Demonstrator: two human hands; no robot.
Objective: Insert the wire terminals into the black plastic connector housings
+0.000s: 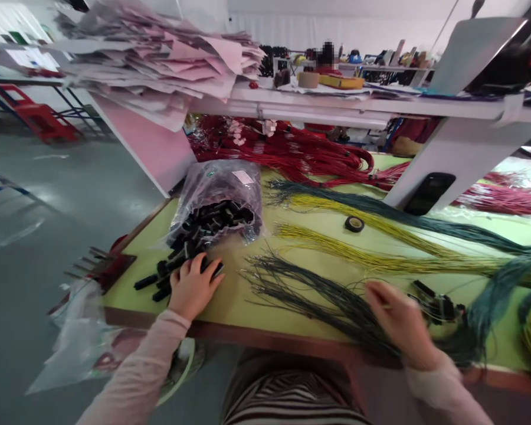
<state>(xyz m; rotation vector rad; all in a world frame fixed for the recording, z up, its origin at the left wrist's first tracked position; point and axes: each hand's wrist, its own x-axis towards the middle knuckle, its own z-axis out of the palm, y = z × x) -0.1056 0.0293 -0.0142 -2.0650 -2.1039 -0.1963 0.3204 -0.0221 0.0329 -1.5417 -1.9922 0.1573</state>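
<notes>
My left hand (194,288) is at the near end of a loose pile of black plastic connector housings (163,271). Its thumb and fingers close round one black connector housing (219,268). Behind it, a clear plastic bag (223,177) lies with its mouth facing me, more black housings spilling out. My right hand (396,316), slightly blurred, is over the dark green wires (323,289), its fingers curled together; what they hold is hidden. A thin wire runs close to those fingertips. Just right of that hand sit several black housings with wires (438,304).
Yellow wires (336,245) and dark green wires (380,209) stretch across the table (230,301). A black tape roll (354,224) lies among them. Red wire bundles (292,150) fill the back under a shelf (371,106). A phone-like black object (430,193) leans on the upright.
</notes>
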